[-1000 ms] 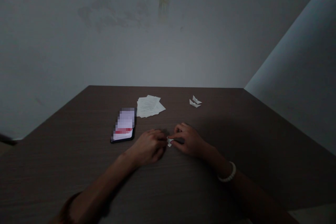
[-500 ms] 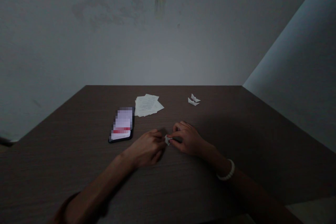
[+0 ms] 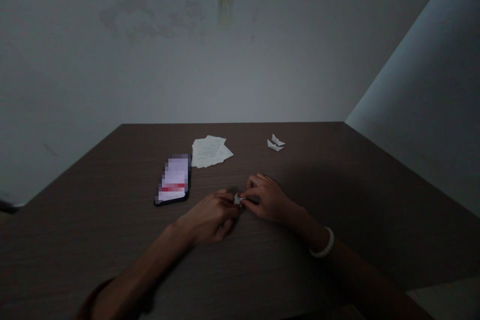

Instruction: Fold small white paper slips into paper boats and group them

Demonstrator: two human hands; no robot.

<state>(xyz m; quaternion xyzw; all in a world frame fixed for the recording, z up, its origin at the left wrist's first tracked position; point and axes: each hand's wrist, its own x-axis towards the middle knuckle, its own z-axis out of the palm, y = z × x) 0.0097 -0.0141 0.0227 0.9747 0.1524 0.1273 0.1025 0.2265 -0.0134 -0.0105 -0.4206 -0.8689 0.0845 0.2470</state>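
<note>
A small folded piece of white paper (image 3: 237, 200) is between my two hands, just above or on the dark table; its exact shape is partly covered by fingers. My right hand (image 3: 268, 197) pinches its right side between thumb and index finger. My left hand (image 3: 213, 215) has its fingers curled in at the paper's left edge, closed on it. Farther back on the right lie two small folded paper boats (image 3: 275, 145), close beside each other.
A loose stack of printed paper sheets (image 3: 210, 152) lies toward the back, left of centre. In front of it rests a phone (image 3: 174, 177) with a lit screen. The brown wooden table (image 3: 93, 185) meets a stained wall (image 3: 232, 75) at its far edge.
My left hand has shifted slightly lower and closer in to the paper, and less of the paper shows. My right hand keeps its pinch. The view has moved very slightly.
</note>
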